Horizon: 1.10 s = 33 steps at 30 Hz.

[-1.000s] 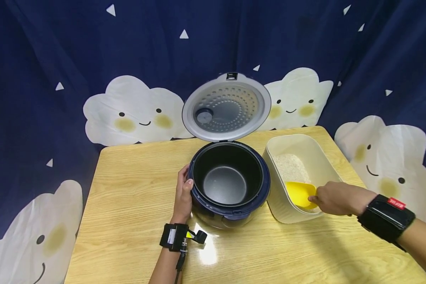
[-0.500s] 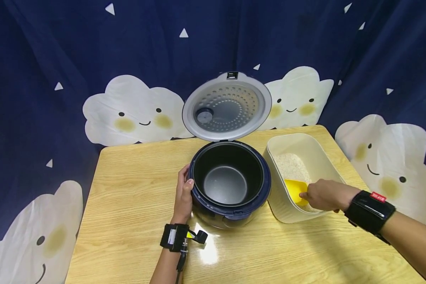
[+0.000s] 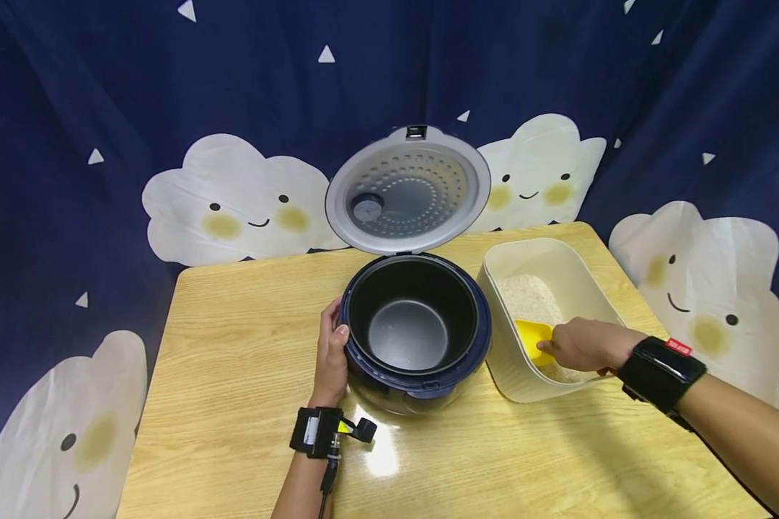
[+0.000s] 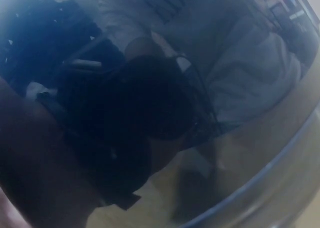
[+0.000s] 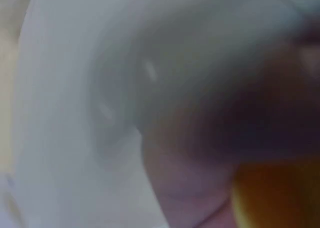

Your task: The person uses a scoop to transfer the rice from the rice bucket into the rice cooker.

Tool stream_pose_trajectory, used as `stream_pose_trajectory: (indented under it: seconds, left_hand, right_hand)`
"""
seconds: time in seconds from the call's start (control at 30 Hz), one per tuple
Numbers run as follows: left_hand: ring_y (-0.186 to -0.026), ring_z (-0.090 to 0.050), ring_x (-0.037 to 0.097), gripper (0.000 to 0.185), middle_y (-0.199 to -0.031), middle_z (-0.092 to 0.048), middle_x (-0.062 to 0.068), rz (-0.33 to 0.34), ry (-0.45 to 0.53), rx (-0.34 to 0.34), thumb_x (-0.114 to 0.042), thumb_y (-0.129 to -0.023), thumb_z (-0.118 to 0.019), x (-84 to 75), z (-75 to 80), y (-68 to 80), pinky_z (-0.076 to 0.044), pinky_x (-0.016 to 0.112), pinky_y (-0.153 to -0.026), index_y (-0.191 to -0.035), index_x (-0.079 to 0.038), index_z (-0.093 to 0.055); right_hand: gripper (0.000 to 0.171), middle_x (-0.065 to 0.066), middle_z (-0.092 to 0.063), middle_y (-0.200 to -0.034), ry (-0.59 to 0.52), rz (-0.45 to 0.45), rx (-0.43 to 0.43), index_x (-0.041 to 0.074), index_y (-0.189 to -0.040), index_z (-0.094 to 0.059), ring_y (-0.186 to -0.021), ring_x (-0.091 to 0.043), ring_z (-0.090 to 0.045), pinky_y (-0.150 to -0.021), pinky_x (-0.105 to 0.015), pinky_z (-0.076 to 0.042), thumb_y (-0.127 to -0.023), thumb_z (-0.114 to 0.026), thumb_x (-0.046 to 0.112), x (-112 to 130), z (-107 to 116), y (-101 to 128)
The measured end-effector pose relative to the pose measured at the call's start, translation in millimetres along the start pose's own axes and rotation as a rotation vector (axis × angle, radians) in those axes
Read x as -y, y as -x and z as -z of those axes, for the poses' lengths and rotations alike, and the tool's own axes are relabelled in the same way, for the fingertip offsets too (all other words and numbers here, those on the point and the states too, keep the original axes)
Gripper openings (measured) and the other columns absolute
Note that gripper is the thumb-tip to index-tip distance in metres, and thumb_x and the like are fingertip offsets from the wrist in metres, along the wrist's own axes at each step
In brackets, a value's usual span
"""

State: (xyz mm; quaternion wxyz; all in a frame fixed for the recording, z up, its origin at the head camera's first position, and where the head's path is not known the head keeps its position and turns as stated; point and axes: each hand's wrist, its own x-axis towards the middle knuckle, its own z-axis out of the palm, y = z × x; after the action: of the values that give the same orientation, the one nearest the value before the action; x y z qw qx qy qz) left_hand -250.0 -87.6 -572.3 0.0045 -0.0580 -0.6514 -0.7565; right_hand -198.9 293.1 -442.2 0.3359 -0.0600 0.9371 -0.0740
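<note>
A rice cooker [image 3: 422, 382] stands mid-table with its lid [image 3: 409, 189] raised and its dark inner pot [image 3: 407, 335] bare inside. My left hand [image 3: 331, 360] holds the cooker's left side, thumb toward the front; some fingers are hidden behind the body. The left wrist view is filled by the cooker's glossy side [image 4: 150, 107]. To the right is a cream bin [image 3: 516, 371] of white rice [image 3: 529, 297]. Inside it, my right hand [image 3: 581, 344] grips a yellow scoop [image 3: 531, 337], its front end low by the rice. Blurred fingers and scoop [image 5: 275, 198] appear in the right wrist view.
The wooden table [image 3: 247, 346] extends left and in front of the cooker. Behind it hangs a dark blue curtain [image 3: 253, 72] with clouds, close to the raised lid. The bin stands right beside the cooker, its tall walls around the scoop.
My right hand has moved leftward within the bin with the scoop, toward the cooker-side wall. My left hand stays on the cooker. The head view has shifted slightly.
</note>
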Motion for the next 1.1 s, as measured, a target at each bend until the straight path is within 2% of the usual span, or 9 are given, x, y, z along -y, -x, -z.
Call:
stream_pose_trajectory:
  seconds: [0.23, 0.53, 0.73, 0.97, 1.1]
  left_hand:
    - [-0.137, -0.046, 0.014, 0.065, -0.156, -0.048, 0.007, 0.003, -0.01, 0.009, -0.033, -0.091, -0.042, 0.2, 0.1, 0.2, -0.037, 0.017, -0.11, -0.154, -0.018, -0.04]
    - [-0.139, -0.044, 0.019, 0.064, -0.157, -0.047, 0.005, 0.022, -0.015, 0.0, -0.034, -0.092, -0.041, -2.6, 1.1, 0.2, -0.037, 0.018, -0.111, -0.154, -0.021, -0.039]
    - [-0.136, -0.045, 0.019, 0.063, -0.154, -0.048, 0.004, 0.028, -0.014, -0.004, -0.036, -0.093, -0.041, 0.9, 1.8, 1.2, -0.037, 0.021, -0.111, -0.154, -0.023, -0.04]
    - [-0.139, -0.045, 0.019, 0.062, -0.157, -0.047, 0.002, 0.025, -0.028, -0.005, -0.036, -0.094, -0.039, 0.9, 0.7, 2.5, -0.036, 0.02, -0.112, -0.154, -0.023, -0.039]
    - [-0.142, -0.043, 0.019, 0.062, -0.158, -0.046, 0.0, 0.016, -0.03, -0.009, -0.037, -0.094, -0.039, -1.3, -1.2, 2.7, -0.035, 0.024, -0.115, -0.155, -0.024, -0.04]
  right_hand:
    - [0.041, -0.003, -0.053, -0.067, -0.059, -0.025, 0.015, 0.006, -0.087, -0.059, -0.045, -0.015, -0.052, -0.047, -0.03, -0.046, -0.11, -0.037, 0.033, 1.8, -4.8, -12.0]
    - [0.041, -0.003, -0.053, -0.067, -0.097, -0.05, 0.042, 0.004, -0.097, -0.059, -0.045, -0.014, -0.051, -0.047, -0.031, -0.049, -0.11, -0.036, 0.034, 2.8, -4.9, -17.6]
    - [0.04, -0.003, -0.051, -0.072, -0.134, -0.017, 0.019, 0.001, -0.1, -0.059, -0.045, -0.013, -0.052, -0.049, -0.03, -0.05, -0.11, -0.038, 0.034, -2.1, -5.4, -20.2]
    - [0.042, -0.004, -0.052, -0.076, -0.174, -0.04, 0.014, 0.003, -0.101, -0.058, -0.045, -0.013, -0.051, -0.046, -0.027, -0.046, -0.109, -0.038, 0.039, -9.1, -5.2, -26.9]
    - [0.042, -0.005, -0.053, -0.077, -0.193, -0.049, 0.008, 0.002, -0.103, -0.057, -0.046, -0.013, -0.051, -0.046, -0.027, -0.046, -0.109, -0.039, 0.04, -12.2, -5.2, -29.0]
